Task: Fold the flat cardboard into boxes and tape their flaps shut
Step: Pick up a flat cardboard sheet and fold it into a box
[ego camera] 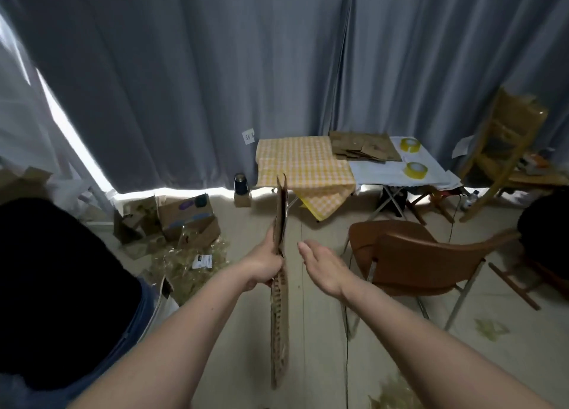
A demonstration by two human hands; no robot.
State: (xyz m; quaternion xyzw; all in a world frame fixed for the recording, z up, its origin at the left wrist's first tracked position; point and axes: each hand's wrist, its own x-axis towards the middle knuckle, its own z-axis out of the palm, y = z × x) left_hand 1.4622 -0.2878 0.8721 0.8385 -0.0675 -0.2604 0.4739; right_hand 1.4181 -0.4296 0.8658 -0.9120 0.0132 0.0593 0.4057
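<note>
Flat cardboard (279, 288) stands edge-on in the middle of the view, so only its thin corrugated edge shows and its faces are hidden. The left hand (267, 262) grips it partway up, fingers curled round the edge. The right hand (324, 265) hovers just beside it on the right, fingers straight and together, holding nothing and not touching the sheet.

Far behind, a folding table (385, 171) carries a yellow checked cloth (303, 168), a stack of flat cardboard sheets (363, 149) and two tape rolls (411, 145), (415, 169). A brown chair (425, 259) stands near the right hand. On the left floor lie opened boxes (178, 220) among blurry scraps. A dark shape (55, 285) at the near left is cut off and cannot be made out.
</note>
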